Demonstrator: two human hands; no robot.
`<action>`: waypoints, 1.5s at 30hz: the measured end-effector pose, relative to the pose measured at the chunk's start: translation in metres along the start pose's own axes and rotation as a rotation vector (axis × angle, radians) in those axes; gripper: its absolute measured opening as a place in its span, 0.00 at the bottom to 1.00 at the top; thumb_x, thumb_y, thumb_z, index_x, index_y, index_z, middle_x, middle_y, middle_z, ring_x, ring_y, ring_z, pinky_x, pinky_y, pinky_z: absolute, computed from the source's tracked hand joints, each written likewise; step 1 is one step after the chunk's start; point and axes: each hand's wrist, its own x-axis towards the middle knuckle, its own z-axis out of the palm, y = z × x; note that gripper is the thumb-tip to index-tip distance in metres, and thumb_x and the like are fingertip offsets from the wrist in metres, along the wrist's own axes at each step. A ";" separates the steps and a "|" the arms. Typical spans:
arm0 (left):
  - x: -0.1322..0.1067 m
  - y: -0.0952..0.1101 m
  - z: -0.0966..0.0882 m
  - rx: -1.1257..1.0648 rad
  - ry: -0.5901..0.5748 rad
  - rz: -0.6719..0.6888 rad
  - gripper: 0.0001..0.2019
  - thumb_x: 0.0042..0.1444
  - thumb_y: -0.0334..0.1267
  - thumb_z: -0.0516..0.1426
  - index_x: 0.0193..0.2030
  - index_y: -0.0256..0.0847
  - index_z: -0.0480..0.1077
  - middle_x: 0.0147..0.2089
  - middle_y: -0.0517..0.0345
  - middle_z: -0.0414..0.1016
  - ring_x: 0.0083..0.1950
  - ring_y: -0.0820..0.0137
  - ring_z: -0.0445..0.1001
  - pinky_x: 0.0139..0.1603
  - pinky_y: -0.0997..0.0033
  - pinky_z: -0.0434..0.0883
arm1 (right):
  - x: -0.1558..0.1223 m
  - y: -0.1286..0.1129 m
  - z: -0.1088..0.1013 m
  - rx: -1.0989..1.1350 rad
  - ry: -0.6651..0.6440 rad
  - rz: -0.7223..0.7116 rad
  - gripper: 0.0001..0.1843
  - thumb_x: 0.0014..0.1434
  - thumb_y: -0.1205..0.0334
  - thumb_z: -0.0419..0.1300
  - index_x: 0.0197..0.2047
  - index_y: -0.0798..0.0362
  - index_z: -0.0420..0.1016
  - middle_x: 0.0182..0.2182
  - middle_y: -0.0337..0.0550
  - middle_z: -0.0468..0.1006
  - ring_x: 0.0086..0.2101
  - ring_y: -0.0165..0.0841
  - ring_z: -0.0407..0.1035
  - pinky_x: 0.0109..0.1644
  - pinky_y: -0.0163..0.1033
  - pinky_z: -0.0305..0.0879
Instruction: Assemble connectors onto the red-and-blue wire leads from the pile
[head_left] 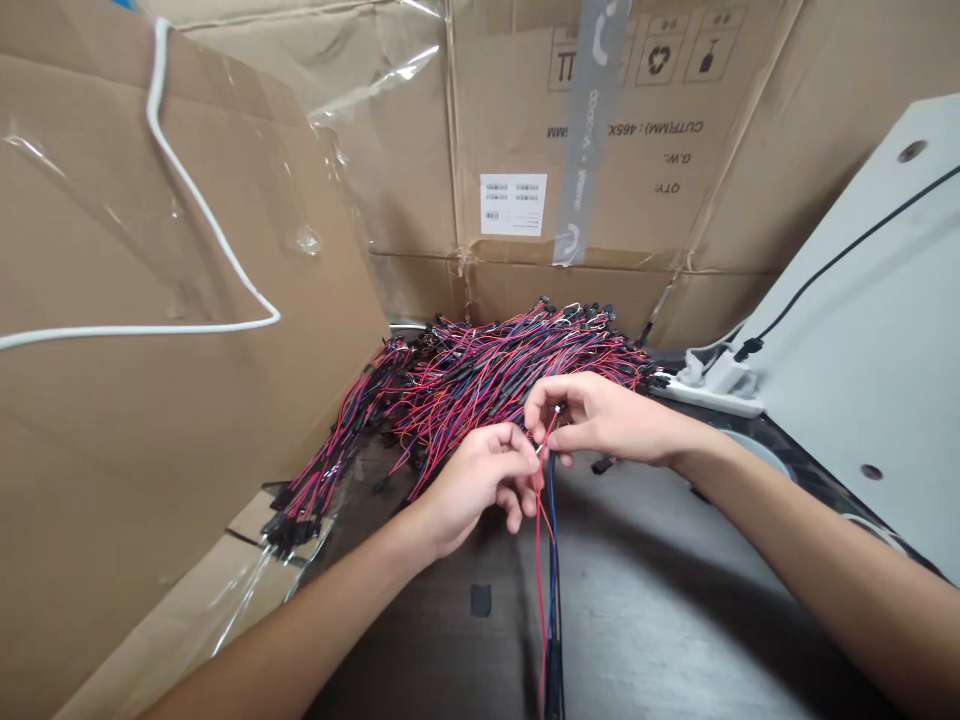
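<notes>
Two bare forearms on show, uncovered as far as they can be seen. The left hand (474, 482) is bare, the right hand (609, 416) bare as well, fingers slim.

the heap of thin wires (480, 385) in the middle looks plastic-sheathed, smooth and faintly glossy, red, blue and black. the table (645, 600) near has a dark, matt, slightly grainy face. the boxes (675, 180) far and left are rough matt brown cardboard, with glossy clear film (352, 90) wrinkled over them and a paper label (513, 204). the panel (885, 330) right is smooth, matt, pale grey.
</notes>
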 end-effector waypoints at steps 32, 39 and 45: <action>-0.001 -0.008 -0.005 0.135 -0.379 -0.242 0.08 0.40 0.27 0.61 0.25 0.35 0.65 0.21 0.62 0.69 0.21 0.76 0.70 0.17 0.81 0.68 | 0.002 -0.004 0.000 0.607 0.257 0.055 0.13 0.44 0.70 0.68 0.33 0.55 0.70 0.26 0.36 0.69 0.23 0.23 0.61 0.19 0.26 0.46; 0.000 -0.017 -0.002 0.370 -0.226 -0.132 0.04 0.52 0.30 0.54 0.33 0.39 0.61 0.20 0.66 0.65 0.16 0.75 0.68 0.12 0.81 0.64 | 0.001 -0.003 -0.005 0.642 0.251 0.040 0.11 0.46 0.70 0.67 0.34 0.55 0.70 0.27 0.36 0.70 0.23 0.22 0.63 0.19 0.26 0.47; 0.000 -0.017 0.001 0.406 -0.285 -0.235 0.02 0.57 0.31 0.48 0.34 0.39 0.60 0.19 0.64 0.66 0.13 0.77 0.65 0.10 0.83 0.61 | 0.000 -0.003 -0.007 0.636 0.242 0.047 0.12 0.47 0.70 0.67 0.35 0.56 0.70 0.27 0.35 0.70 0.22 0.22 0.63 0.18 0.26 0.45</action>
